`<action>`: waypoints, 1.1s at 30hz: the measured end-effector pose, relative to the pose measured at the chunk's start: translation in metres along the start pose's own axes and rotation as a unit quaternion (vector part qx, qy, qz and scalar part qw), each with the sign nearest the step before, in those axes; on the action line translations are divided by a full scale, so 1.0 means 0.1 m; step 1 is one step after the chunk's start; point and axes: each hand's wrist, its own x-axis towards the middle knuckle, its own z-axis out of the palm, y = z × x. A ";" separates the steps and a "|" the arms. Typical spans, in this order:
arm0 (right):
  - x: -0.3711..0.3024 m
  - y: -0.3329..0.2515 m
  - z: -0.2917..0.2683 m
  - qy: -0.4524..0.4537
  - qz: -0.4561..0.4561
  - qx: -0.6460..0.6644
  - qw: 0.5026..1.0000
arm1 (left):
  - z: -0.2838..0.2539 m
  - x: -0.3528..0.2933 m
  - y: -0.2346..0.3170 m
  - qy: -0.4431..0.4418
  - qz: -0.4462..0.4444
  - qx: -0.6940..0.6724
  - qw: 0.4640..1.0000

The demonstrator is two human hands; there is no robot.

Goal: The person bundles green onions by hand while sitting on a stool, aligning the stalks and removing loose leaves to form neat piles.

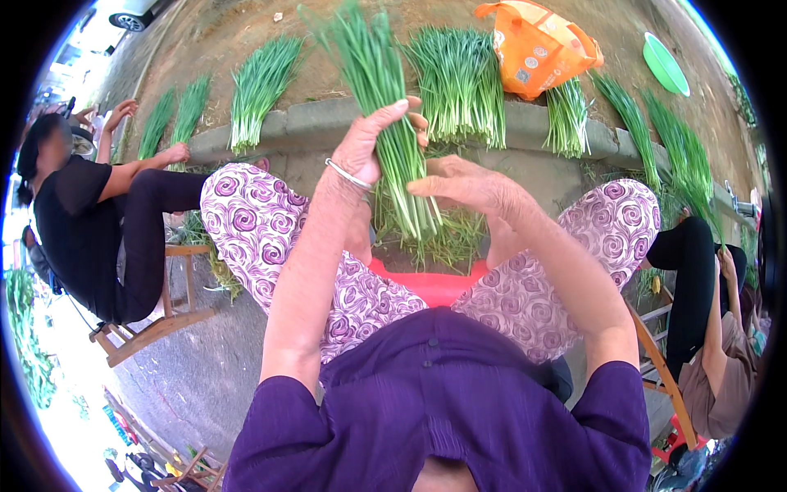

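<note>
My left hand point(370, 146), with a bracelet at its wrist, is closed around a bunch of garlic chives point(393, 131) and holds it up, with the green tips away from me. The pale stem ends point down toward me. My right hand point(471, 189) is at the lower right edge of the bunch. Its thumb lies over the pale stems, and its other fingers curl beside them, partly hidden. Loose green trimmings point(447, 242) lie on the ground below the bunch, between my feet.
Chive bunches point(459, 90) lean along the concrete curb point(316, 119). Beyond it stand an orange bag point(537, 53) and a green basin point(665, 64). A person point(90, 205) sits on a wooden chair at left, another point(713, 344) at right. Something red point(426, 287) shows between my legs.
</note>
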 end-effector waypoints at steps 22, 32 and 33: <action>0.01 0.01 -0.15 0.180 -0.120 -0.008 0.976 | -0.14 0.08 -0.06 0.093 0.058 -0.053 0.993; 0.06 0.01 -0.06 0.215 -0.169 -0.007 0.962 | -0.06 0.10 -0.18 0.032 0.041 -0.029 0.998; 0.06 0.01 -0.06 0.213 -0.167 -0.002 0.963 | -0.06 0.10 -0.18 0.024 0.039 -0.025 0.999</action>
